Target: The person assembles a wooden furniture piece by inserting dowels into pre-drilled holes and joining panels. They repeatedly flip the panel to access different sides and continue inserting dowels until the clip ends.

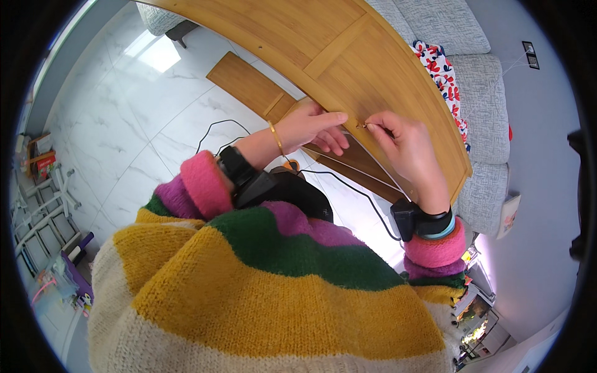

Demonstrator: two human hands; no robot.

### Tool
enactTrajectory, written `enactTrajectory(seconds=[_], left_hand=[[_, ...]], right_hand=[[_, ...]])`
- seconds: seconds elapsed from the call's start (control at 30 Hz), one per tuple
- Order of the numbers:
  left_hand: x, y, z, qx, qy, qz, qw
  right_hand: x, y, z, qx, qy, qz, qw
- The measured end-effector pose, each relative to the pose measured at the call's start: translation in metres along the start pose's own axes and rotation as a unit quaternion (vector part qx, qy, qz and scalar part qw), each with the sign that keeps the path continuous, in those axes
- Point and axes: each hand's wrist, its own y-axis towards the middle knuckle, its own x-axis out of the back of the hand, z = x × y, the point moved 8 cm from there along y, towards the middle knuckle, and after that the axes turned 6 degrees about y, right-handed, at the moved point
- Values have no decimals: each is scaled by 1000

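Note:
Over the near edge of a wooden table (373,74), my right hand (404,142) is closed, with thumb and forefinger pinched on a small thin brownish thing (362,126). Its kind is too small to make out. My left hand (311,129) hovers just left of it at the same edge, thumb pointing right and the other fingers loosely stretched. Nothing shows in that hand. A gold bangle (275,138) circles its wrist, and a black device is strapped on each forearm.
Below the table edge stands a wooden bench (252,84) on white marble-look floor tiles (130,118). Black cables (348,180) run between my forearms. A grey sofa (479,93) with a patterned cloth (443,78) lies beyond the table. Metal folding racks (46,211) stand at far left.

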Motion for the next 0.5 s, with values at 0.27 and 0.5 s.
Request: enactTrajectory(seconds=[0.27,0.5], left_hand=[[-28,-65,-77,-473,577,-241,621],[-47,-35,-76,-470,580,-258,613]], right_hand=[[-1,-3,0,23,-9,-12,1000],[-1,-8,0,40,-38,-22,998]])
